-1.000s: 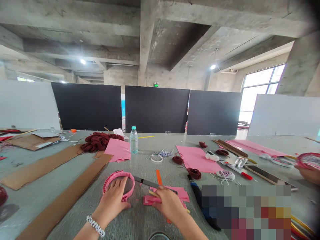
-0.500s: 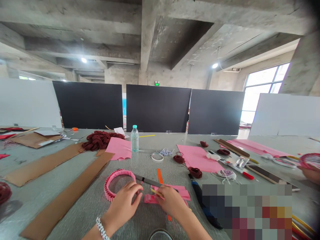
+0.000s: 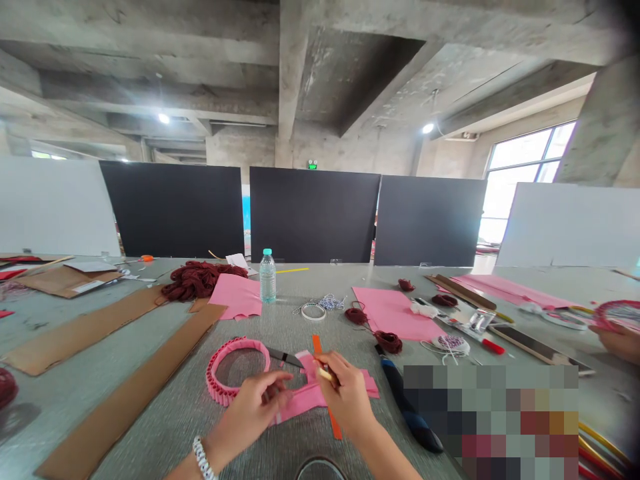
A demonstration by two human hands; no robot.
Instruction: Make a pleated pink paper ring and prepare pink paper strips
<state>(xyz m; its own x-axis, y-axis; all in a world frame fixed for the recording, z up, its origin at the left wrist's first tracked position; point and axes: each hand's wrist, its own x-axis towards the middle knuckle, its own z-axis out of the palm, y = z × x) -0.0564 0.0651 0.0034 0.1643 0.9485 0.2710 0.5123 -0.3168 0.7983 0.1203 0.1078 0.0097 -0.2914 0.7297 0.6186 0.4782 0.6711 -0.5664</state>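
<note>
My left hand (image 3: 253, 408), with a white bracelet at the wrist, pinches the left end of a pink strip (image 3: 307, 398) on the table. My right hand (image 3: 347, 390) is closed round a short yellowish stick (image 3: 326, 375), held above the strip. A pink piece also shows beside its fingers; whether they grip it is unclear. An orange strip (image 3: 335, 421) runs beneath the pink one. Left of the hands lies a ring wrapped in pleated pink material (image 3: 213, 377). A dark, flat, blade-like tool (image 3: 286, 359) stretches from the ring toward the pink pieces.
A water bottle (image 3: 267, 277) stands behind the ring. Cardboard strips (image 3: 135, 387) and dark red yarn (image 3: 193, 280) are on the left. Pink sheets (image 3: 395, 313), small yarn bundles and a dark-handled tool (image 3: 407, 407) lie right. At far right, another person's hand (image 3: 620, 341) holds a pink ring.
The pink strip has shifted left and now reaches my left hand, which has closed on its end. My right hand has turned and risen slightly, keeping the yellowish stick.
</note>
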